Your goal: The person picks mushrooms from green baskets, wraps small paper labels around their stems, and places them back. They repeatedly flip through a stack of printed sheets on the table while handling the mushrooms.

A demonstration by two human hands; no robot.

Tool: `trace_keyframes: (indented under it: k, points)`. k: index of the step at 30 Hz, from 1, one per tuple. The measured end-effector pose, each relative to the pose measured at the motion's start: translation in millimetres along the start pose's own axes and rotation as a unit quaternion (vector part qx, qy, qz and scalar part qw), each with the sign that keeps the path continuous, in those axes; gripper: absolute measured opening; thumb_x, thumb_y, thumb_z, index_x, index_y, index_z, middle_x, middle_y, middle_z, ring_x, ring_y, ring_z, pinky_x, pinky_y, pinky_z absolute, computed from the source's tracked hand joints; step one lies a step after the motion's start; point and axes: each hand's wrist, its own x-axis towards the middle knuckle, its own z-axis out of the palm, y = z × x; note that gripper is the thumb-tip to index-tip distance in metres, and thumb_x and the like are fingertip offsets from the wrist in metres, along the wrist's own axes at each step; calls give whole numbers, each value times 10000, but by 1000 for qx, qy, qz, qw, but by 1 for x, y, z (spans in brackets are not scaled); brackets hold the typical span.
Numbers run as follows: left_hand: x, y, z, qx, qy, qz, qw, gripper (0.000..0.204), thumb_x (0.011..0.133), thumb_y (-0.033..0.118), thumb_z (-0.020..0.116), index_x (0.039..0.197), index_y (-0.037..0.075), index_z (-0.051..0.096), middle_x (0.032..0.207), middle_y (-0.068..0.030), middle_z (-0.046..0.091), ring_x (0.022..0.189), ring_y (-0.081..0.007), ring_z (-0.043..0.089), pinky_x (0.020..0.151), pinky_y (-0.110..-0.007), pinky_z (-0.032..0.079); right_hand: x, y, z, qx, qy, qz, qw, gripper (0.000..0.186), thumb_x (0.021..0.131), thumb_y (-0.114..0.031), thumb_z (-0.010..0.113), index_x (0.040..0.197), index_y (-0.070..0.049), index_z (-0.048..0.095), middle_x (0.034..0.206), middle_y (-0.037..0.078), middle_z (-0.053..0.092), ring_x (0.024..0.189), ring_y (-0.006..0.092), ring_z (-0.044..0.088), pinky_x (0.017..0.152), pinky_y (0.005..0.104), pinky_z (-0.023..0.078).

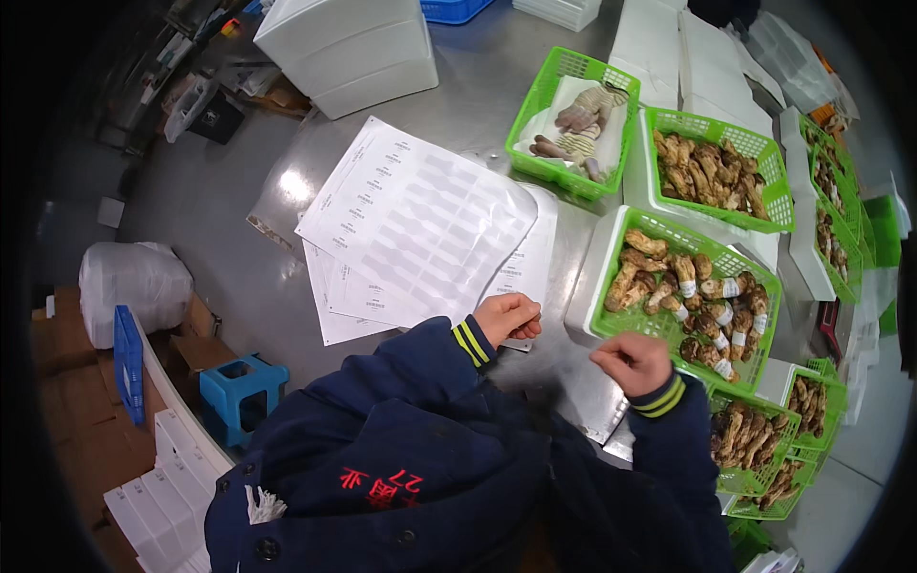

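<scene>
Curling left hand [509, 320], right hand [633, 364] apart; unclear if gripping. Keeping label sheets [430, 229] near mushrooms [686, 267], presumably for easy reach

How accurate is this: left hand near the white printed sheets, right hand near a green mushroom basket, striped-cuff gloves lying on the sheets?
No: the head view shows the striped-cuff gloves in another green basket, not on the white printed sheets. The left hand is near the sheets, the right hand near a green mushroom basket, as you say.

Mushroom baskets [767, 342] and label sheets [430, 229] suggest a packing workshop
</scene>
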Motion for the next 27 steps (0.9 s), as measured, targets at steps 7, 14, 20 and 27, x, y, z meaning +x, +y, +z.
trace_keyframes:
  k: [7,14,20,27]
  points:
    - [-16,34,-142,40,87,89,991,160,900,172,488,914,19,532,826,-66,604,737,-115,573,687,-241,476,107,7,180,285,-10,191,939,253,882,-199,538,734,6,556,602,1,511,555,63,454,538,207,384]
    - [-54,37,-388,167,495,168,836,346,677,116,729,934,-3,530,762,-53,562,675,-121,527,651,-239,467,180,20,286,253,-56,160,952,190,742,78,393,770,12,570,720,43,576,678,95,519,671,214,427]
    - [-62,30,-440,65,529,160,831,574,636,184,776,1066,-45,472,860,-103,575,766,-158,554,708,-273,480,226,2,335,270,-98,181,941,137,771,14,449,812,9,580,727,30,582,676,88,520,656,218,430]
    - [-63,74,-438,21,409,117,905,282,746,121,687,953,-30,569,621,5,510,486,-59,439,435,-191,349,267,-4,360,185,-82,121,972,120,816,-58,521,873,-11,615,706,15,589,643,63,514,619,202,422]
